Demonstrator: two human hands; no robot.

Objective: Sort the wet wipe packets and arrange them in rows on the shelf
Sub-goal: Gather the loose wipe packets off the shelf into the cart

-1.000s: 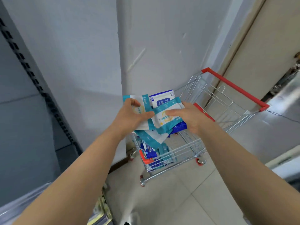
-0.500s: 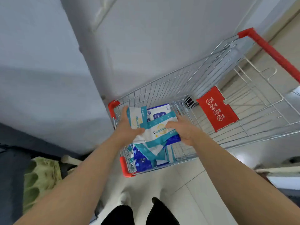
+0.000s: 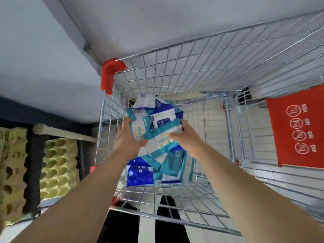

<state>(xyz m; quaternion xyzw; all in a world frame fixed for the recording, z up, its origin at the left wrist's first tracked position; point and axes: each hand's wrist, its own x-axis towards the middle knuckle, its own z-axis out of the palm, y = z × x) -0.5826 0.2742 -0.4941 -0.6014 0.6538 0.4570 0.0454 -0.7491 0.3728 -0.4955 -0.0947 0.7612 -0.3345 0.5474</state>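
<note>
From my screen I look straight down into a wire cart (image 3: 201, 71). The left hand (image 3: 128, 140) and the right hand (image 3: 186, 137) hold between them one bundle of wet wipe packets (image 3: 158, 135), inside the basket and above its floor. The left hand grips the left side of the bundle, with its thumb on top. The right hand grips the right side, and its thumb presses on a white and teal packet. The bundle has white packets with teal bands and one white packet with dark blue print. Below the hands, more loose packets (image 3: 177, 165) lie on the cart floor, among them a dark blue packet (image 3: 139, 174) at the near left. A red corner guard (image 3: 110, 74) sits on the far left corner of the cart, and a red sign (image 3: 296, 130) hangs at the right. Greenish egg trays (image 3: 57, 163) stand left of the cart.
</note>
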